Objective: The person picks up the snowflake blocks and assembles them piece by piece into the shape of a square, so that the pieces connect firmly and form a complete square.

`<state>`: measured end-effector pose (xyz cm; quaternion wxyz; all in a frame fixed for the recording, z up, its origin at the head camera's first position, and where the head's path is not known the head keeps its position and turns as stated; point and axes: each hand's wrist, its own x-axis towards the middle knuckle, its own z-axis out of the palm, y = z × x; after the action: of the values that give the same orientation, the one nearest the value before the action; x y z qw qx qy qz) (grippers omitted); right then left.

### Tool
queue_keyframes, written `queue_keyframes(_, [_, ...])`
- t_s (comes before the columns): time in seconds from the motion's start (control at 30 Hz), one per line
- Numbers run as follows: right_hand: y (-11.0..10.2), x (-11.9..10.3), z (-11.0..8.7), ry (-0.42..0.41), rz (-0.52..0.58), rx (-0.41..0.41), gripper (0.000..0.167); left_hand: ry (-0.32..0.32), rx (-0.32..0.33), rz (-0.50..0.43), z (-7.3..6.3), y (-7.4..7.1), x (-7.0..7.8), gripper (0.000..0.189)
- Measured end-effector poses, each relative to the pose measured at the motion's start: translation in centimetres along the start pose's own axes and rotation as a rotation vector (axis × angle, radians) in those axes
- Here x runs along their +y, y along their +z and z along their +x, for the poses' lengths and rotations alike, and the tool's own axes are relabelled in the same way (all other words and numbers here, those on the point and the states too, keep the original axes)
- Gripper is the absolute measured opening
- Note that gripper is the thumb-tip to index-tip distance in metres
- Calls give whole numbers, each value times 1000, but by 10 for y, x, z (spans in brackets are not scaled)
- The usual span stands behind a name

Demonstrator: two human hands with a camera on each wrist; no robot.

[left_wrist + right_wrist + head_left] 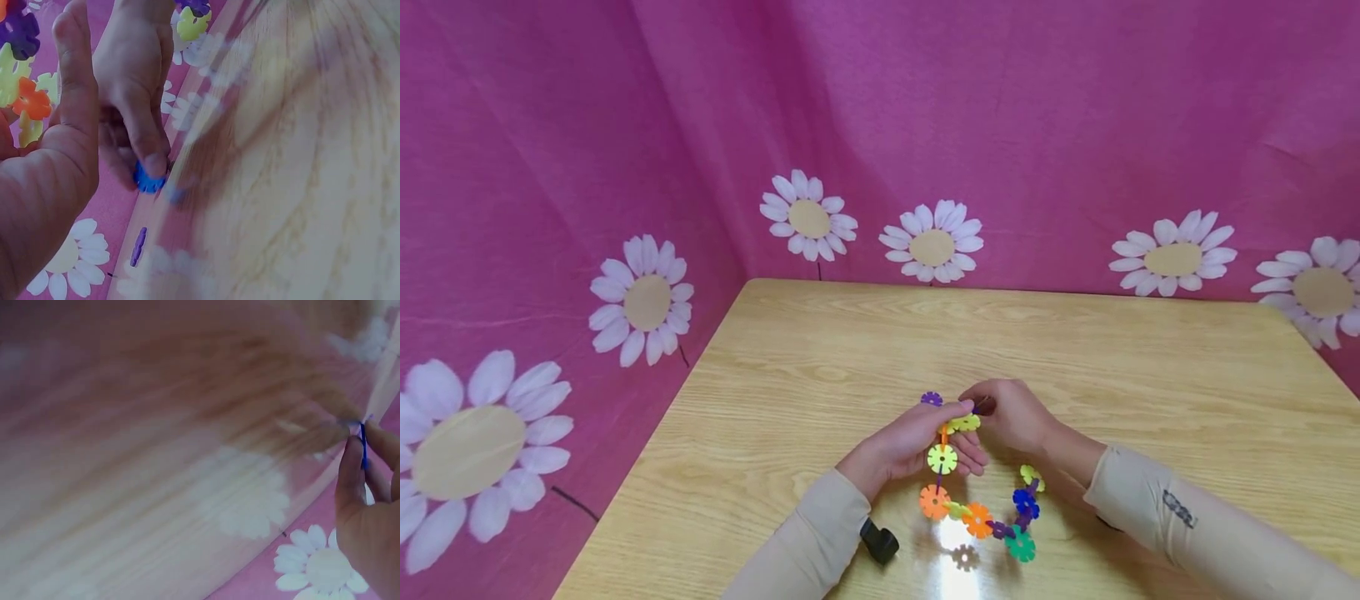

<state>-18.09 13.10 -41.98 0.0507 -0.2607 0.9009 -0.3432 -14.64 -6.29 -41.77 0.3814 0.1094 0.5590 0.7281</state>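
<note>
A chain of slotted plastic flower discs (977,520), in orange, yellow, purple, green and blue, hangs in a curve from my left hand (910,442). The left thumb lies over the chain's yellow end, and the other fingers show beneath it. Just to the right, my right hand (1018,417) pinches a single blue flower disc (150,179) between thumb and fingers; the right wrist view shows this disc (364,447) edge-on. Past the left hand, a loose purple disc (931,398) lies on the table; it also appears in the left wrist view.
The wooden table (820,350) meets a pink cloth (1000,100) printed with white daisies at its back and left. A black strap-like piece (880,542) is by the left wrist. Near the glare is a dark flower shape (965,557); I cannot tell whether disc or shadow.
</note>
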Motion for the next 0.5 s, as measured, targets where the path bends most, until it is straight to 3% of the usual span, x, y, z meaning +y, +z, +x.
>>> queue_keyframes(0.17, [-14, 5, -14, 12, 77, 0, 20, -11, 1, 2, 1, 0, 1, 59])
queue_keyframes(0.37, [-34, -3, -31, 161, 289, 22, 21, -14, 12, 19, 3, 1, 1, 71])
queue_keyframes(0.5, [-42, -14, -39, 207, 351, 35, 28, -11, 18, 25, 3, 2, 2, 72])
